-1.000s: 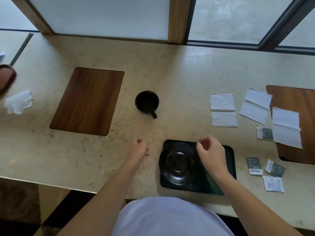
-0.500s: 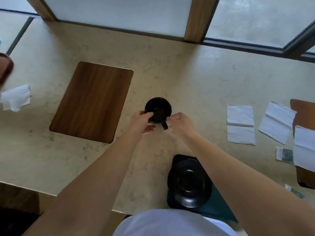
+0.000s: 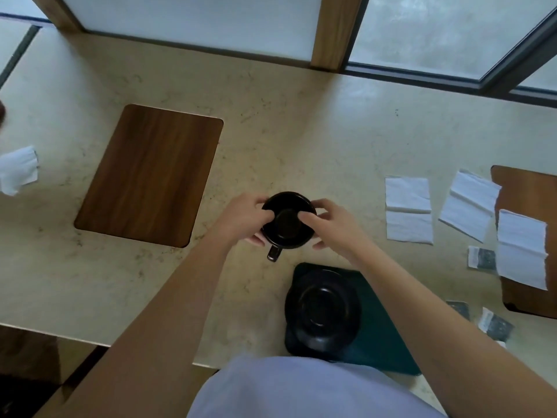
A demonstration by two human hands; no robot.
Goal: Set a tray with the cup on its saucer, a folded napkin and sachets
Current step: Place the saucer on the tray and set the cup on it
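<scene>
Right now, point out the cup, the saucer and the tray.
cup (image 3: 287, 226), head view, on its dark inside bottom.
saucer (image 3: 323, 309), head view, on its centre well.
tray (image 3: 382, 336), head view, on bare green surface right of the saucer.

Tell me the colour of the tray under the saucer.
Dark green tray; the head view shows it best.

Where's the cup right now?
Head view, centre: the cup is held between both hands, left hand and right hand, just beyond the saucer.
</scene>
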